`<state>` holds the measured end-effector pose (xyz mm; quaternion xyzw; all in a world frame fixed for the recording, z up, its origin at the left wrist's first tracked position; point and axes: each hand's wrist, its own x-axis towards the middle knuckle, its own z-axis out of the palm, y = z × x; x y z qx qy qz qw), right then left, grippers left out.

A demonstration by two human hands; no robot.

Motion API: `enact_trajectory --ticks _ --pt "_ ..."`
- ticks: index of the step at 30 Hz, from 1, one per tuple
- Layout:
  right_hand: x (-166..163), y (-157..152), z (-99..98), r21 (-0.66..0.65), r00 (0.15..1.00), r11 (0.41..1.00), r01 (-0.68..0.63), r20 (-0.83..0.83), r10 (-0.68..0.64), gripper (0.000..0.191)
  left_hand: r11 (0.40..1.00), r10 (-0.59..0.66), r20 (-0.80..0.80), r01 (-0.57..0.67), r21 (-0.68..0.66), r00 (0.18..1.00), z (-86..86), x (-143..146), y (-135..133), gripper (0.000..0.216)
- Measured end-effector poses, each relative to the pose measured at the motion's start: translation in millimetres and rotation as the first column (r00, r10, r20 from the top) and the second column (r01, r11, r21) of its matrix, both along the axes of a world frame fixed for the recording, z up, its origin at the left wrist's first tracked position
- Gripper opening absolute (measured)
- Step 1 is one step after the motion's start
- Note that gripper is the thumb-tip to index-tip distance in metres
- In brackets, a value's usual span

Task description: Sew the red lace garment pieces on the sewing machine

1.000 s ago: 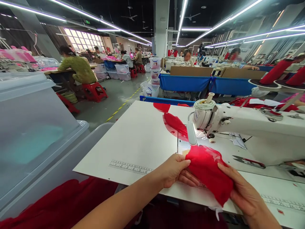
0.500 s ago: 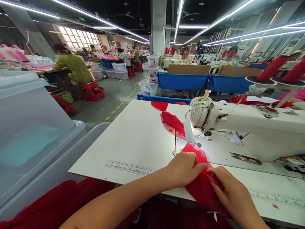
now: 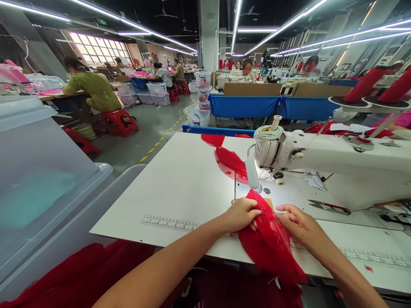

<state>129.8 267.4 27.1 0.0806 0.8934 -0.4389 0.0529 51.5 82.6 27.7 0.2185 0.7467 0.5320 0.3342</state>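
A piece of red fabric [image 3: 268, 239] lies over the near edge of the white sewing table [image 3: 186, 188] and hangs off it, its tip pointing at the needle area. My left hand [image 3: 240, 214] pinches the fabric's left edge. My right hand [image 3: 295, 222] grips its right edge, fingers curled on the cloth. The white sewing machine [image 3: 321, 158] stands just behind, its lamp lighting the plate. More sewn red pieces [image 3: 231, 160] trail away behind the machine head.
Red-handled thread snips [image 3: 330, 207] lie on the table under the machine arm. Clear plastic bins [image 3: 41, 171] stand at my left, with red cloth [image 3: 80, 273] heaped below. Red thread cones [image 3: 369, 87] sit at the right. Other people work at tables farther back.
Both hands have moved the red fabric forward toward the needle and laid it flatter on the table. The right hand shifted from under the cloth's lower end to its upper right edge.
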Motion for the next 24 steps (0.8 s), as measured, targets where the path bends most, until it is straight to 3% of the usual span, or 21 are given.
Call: enact_trajectory --ticks 3,5,8,11,13,16,18,21,24 --pt "-14 -4 4.9 0.355 0.999 0.934 0.048 -0.011 -0.047 0.040 1.000 0.024 0.009 -0.024 0.011 1.000 0.1 1 -1 0.023" --pt "-19 -9 4.2 0.438 0.999 0.899 0.016 -0.051 0.007 0.027 0.999 0.049 0.008 -0.049 0.006 0.999 -0.1 2 -2 0.017" --pt "-22 -10 0.7 0.239 0.987 0.971 0.009 -0.156 0.029 0.028 0.995 0.094 -0.010 -0.095 -0.011 0.995 1.2 4 -4 0.037" --pt "-23 -4 -0.3 -0.102 0.983 0.988 0.118 -0.129 -0.131 0.039 0.997 0.074 -0.027 -0.074 -0.010 0.997 3.4 4 -5 0.059" --pt "-24 -1 0.7 -0.256 0.988 0.956 0.140 -0.027 -0.152 0.042 0.999 0.040 -0.027 -0.040 -0.021 0.999 3.5 3 -4 0.047" --pt "-27 -1 1.7 -0.412 0.988 0.904 0.114 0.141 -0.060 0.042 0.998 0.020 -0.028 -0.022 -0.066 0.999 1.7 1 -2 0.017" --pt "-32 -3 0.6 -0.398 0.989 0.911 0.108 0.139 -0.057 0.046 0.996 0.019 -0.040 -0.023 -0.091 0.999 1.4 1 0 0.013" --pt "-41 -2 -3.2 -0.224 0.986 0.965 0.139 -0.056 -0.155 0.038 0.992 0.017 -0.083 -0.028 -0.122 0.996 3.5 3 1 0.011" --pt "-43 2 -5.1 -0.111 0.931 0.958 0.263 -0.232 -0.282 0.030 0.988 0.019 -0.166 -0.043 -0.146 0.986 5.2 6 1 0.012"
